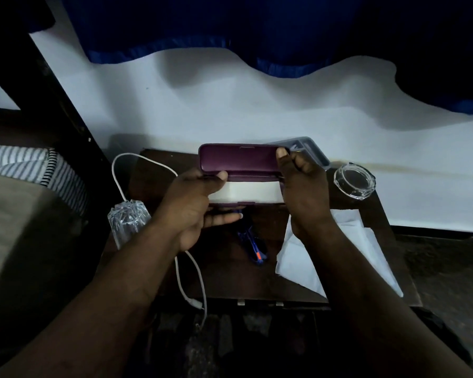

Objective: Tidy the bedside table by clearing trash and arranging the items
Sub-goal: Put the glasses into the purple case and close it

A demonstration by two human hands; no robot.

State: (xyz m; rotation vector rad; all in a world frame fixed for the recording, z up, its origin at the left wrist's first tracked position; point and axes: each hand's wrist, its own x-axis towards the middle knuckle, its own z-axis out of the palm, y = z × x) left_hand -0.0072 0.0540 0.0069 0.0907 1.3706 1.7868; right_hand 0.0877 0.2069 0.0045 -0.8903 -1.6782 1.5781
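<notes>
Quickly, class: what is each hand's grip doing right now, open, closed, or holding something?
Left hand: holding the open purple case by its left end.
Right hand: holding the same case by its right end.

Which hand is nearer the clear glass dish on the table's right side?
Right. The right hand grips the right end of the purple case, just left of the glass dish; the left hand holds its left end, farther away.

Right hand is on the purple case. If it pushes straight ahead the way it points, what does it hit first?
Most likely the grey plastic tray against the white wall, just beyond the right hand gripping the open purple case. Its height over the tray is unclear.
</notes>
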